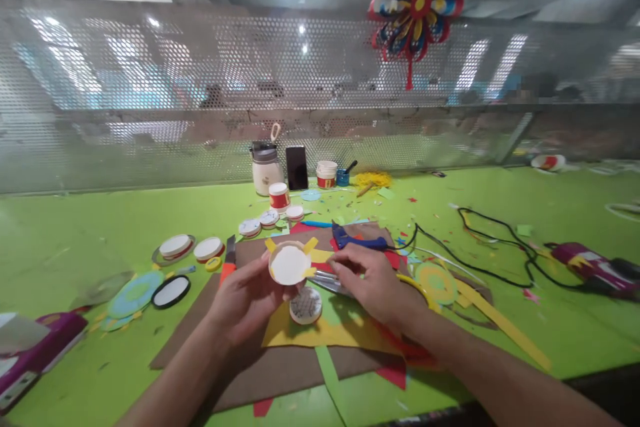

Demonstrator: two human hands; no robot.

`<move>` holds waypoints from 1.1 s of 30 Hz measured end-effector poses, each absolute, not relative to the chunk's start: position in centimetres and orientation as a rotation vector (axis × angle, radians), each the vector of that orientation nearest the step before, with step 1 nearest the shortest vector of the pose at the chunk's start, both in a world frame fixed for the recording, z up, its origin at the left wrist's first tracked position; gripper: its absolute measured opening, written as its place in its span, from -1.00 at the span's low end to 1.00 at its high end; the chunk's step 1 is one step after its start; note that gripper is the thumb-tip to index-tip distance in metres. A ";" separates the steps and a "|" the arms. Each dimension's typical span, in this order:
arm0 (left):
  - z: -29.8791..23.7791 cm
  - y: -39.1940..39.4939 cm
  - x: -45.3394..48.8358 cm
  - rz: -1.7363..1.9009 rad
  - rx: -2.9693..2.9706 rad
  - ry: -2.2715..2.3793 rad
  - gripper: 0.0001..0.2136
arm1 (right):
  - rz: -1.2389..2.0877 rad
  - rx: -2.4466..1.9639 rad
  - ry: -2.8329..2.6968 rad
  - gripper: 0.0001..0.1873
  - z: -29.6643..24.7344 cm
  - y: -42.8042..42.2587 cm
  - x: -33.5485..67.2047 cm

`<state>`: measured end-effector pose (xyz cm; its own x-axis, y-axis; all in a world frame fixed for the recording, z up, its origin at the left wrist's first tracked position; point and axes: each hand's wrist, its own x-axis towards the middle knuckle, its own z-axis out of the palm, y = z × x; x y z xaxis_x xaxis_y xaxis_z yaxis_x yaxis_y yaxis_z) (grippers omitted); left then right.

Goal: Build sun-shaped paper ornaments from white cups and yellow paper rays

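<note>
My left hand (253,297) grips a round white disc (290,265) by its edge, with its face turned toward me. Several short yellow tabs stick out around the disc's rim. Just to its right, my right hand (373,280) has thumb and fingertips pinched together; whatever they hold is too small to make out. Under that hand lie the metal blades of scissors (327,282). A white lid with a grey patterned top (305,305) rests below the disc on a yellow sheet (285,332). Behind my right hand is a blue glue gun (360,238).
Brown cardboard (240,383) covers the middle of the green table (125,220). A utility knife (229,260) lies on the left near several white lids (175,245). A black cord (493,275) crosses the right side. Along the back stand a jug (267,172) and a phone (297,168).
</note>
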<state>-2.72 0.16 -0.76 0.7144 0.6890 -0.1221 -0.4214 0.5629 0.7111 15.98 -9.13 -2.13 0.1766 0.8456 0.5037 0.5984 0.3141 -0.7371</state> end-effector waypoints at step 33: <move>-1.6 -0.2 -1.7 0.707 0.693 0.316 -0.84 | -0.329 -1.230 -1.994 -0.51 -1.0 -9.2 12.2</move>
<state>-1.71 -0.18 -1.63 0.7261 0.6865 -0.0384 -0.4863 0.5522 0.6772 12.18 -9.24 -0.96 -0.2505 0.6536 0.7142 0.8483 0.5036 -0.1633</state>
